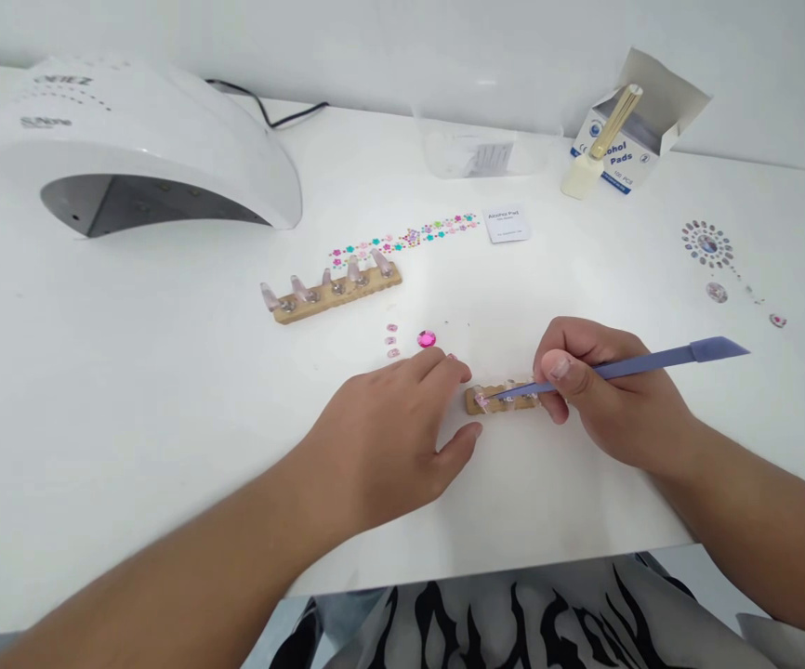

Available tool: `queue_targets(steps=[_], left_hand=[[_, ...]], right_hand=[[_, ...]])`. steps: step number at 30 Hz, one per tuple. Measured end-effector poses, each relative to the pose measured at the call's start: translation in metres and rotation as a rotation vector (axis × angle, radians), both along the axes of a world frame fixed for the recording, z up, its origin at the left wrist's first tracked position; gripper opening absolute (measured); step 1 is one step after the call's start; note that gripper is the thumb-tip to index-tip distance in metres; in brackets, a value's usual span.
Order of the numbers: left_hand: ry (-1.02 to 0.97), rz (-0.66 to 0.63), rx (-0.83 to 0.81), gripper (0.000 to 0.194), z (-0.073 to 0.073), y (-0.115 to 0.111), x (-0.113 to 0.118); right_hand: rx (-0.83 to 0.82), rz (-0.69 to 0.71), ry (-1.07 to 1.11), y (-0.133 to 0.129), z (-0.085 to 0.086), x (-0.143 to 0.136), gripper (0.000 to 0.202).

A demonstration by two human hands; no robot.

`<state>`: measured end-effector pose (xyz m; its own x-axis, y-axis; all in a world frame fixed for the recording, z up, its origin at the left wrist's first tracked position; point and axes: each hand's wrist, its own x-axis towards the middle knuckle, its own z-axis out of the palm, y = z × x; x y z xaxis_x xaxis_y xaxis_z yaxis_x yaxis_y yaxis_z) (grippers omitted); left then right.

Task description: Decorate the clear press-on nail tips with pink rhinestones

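Note:
My right hand (594, 395) is closed round a thin purple tool (653, 360), whose pointed tip touches the nail at the left end of a short wooden stand (473, 401). That stand bears several clear nail tips with small pink decorations; its right end is hidden by my right hand. My left hand (402, 432) rests on the table at the stand's left end, thumb and fingers apart, with nothing between them. Beyond it lie a round pink gem (427, 339) and a column of small pink pieces (391, 341).
A longer wooden stand (339, 299) with several nail tips lies beyond my left hand. Behind are coloured gems (409, 239), an alcohol pad (507, 225), a white lamp (165, 139), a bottle (584, 174) and an open box (636, 163). More gems (707, 244) lie right.

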<state>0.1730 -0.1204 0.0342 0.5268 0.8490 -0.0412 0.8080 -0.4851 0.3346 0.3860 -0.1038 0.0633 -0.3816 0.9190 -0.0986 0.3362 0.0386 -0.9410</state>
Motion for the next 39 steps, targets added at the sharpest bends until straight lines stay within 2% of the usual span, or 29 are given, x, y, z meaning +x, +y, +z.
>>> queue_targets(steps=[12, 26, 39], left_hand=[[0.03, -0.006, -0.048, 0.027, 0.0002, 0.0013, 0.0017], [0.044, -0.009, -0.059, 0.024, -0.0007, 0.0008, 0.001], [0.057, -0.024, -0.069, 0.024, 0.0008, 0.0023, 0.002]], right_hand=[[0.043, 0.014, 0.016, 0.0013, -0.0003, 0.0015, 0.046], [0.007, -0.026, 0.039, 0.0, -0.0042, 0.0035, 0.04], [0.001, 0.016, 0.047, 0.0008, -0.0033, 0.0015, 0.037]])
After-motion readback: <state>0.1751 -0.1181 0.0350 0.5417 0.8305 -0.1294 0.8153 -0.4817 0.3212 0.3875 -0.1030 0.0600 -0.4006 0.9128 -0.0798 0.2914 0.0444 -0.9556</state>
